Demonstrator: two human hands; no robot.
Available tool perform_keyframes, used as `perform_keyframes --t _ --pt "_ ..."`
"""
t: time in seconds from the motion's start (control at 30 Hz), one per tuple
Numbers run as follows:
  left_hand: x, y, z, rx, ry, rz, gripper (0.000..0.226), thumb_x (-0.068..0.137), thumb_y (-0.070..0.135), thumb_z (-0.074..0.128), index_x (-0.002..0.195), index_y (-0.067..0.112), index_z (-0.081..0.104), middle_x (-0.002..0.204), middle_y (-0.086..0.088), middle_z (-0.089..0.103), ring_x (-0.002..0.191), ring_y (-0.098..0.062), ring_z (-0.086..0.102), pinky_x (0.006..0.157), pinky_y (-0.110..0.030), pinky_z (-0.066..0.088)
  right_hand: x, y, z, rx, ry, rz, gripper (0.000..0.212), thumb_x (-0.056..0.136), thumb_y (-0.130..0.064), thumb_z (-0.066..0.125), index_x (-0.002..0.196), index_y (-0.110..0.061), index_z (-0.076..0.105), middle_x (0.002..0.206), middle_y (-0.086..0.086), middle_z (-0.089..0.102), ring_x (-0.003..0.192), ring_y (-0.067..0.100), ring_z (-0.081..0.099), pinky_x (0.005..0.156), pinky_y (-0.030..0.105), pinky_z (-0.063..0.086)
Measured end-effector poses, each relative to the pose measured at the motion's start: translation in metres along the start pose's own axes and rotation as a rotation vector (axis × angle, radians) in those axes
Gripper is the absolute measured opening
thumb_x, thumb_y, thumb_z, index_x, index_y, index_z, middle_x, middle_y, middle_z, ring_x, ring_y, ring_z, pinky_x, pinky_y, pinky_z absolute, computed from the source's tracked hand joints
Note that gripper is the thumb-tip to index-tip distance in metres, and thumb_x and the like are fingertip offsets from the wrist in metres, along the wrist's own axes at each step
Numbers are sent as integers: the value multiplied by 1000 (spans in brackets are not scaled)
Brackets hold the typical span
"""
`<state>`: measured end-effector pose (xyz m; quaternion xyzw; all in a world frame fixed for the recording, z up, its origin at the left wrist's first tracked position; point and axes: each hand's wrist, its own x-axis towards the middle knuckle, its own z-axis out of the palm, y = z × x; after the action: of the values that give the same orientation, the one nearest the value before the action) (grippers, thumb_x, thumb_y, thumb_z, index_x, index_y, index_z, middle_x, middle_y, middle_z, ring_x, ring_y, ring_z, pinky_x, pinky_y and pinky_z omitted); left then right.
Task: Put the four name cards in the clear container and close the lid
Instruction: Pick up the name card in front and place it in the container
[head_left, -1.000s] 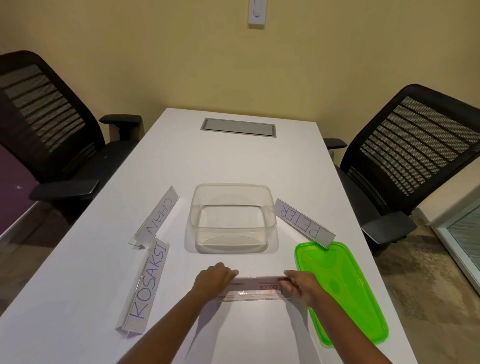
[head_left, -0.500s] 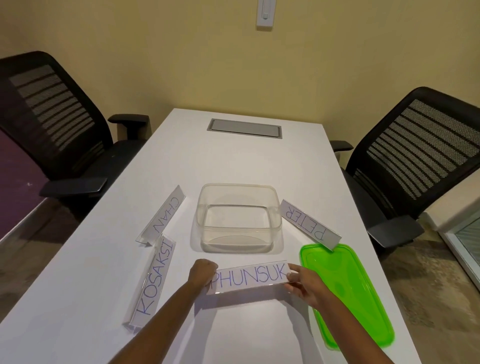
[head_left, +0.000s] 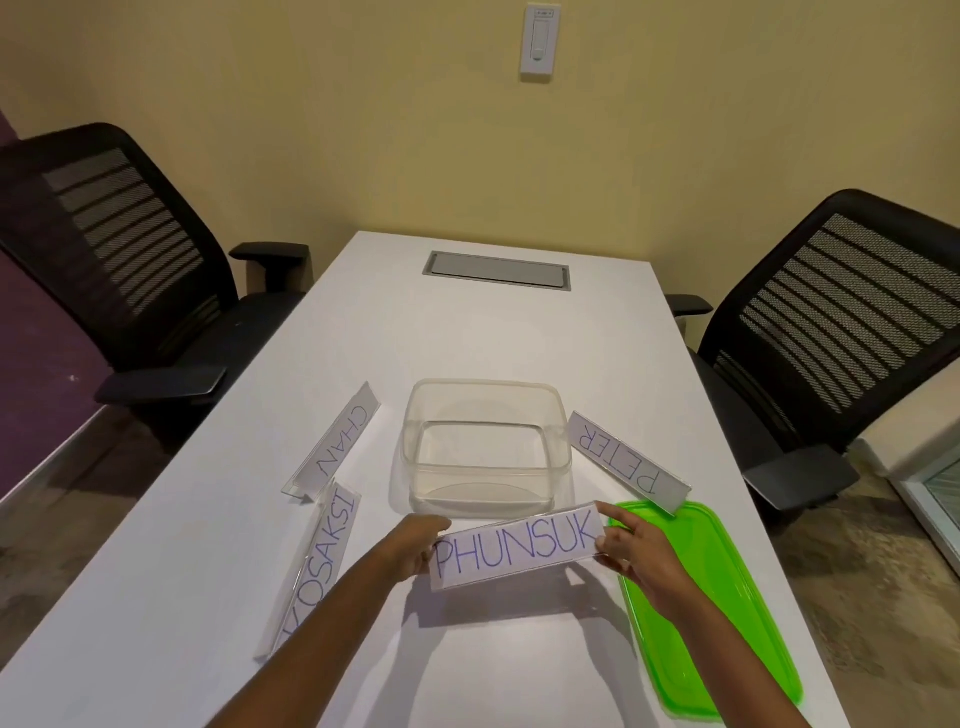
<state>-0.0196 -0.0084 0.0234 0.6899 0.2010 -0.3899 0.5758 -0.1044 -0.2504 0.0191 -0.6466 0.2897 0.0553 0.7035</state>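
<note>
Holding PHUNSUK card (head_left: 517, 548) off the table (head_left: 363, 332), left hand (head_left: 415, 543) and right hand (head_left: 631, 551) pinching one end each. Just beyond grip: clear container (head_left: 485, 447), empty, nothing stowed. CHAN (head_left: 332, 449), KOSAKSI (head_left: 317, 561), PETER (head_left: 626, 460) cards lying outside. Green lid (head_left: 711, 613) beneath right hand, off. Card: clear sleeve, white insert, blue lettering.
</note>
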Motion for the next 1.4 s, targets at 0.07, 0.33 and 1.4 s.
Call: perform_keyframes --t 0.07,0.33,1.4 --pt "-5 8 0 -18 -36 21 8 99 11 39 107 9 40 82 -11 56 68 -19 54 60 -28 44 0 -12 -3 -15 -18 -60 47 86 21 45 126 -3 53 68 10 53 68 18 54 59 16 56" --pt "-11 48 3 -84 58 282 33 93 -7 46 124 -2 54 106 -16 53 80 -22 56 69 -28 46 13 -53 -13 49 74 -239 31 88 16 47 116 5 56 76 8 62 59 5 62 62 12 56" --pt "64 129 -24 1198 645 539 30 88 1 53 118 6 54 118 -14 60 109 -29 59 85 -33 50 124 -97 79 -1378 284 -404 42 91 -8 51 133 -14 46 118 10 63 116 31 49 95 40 37"
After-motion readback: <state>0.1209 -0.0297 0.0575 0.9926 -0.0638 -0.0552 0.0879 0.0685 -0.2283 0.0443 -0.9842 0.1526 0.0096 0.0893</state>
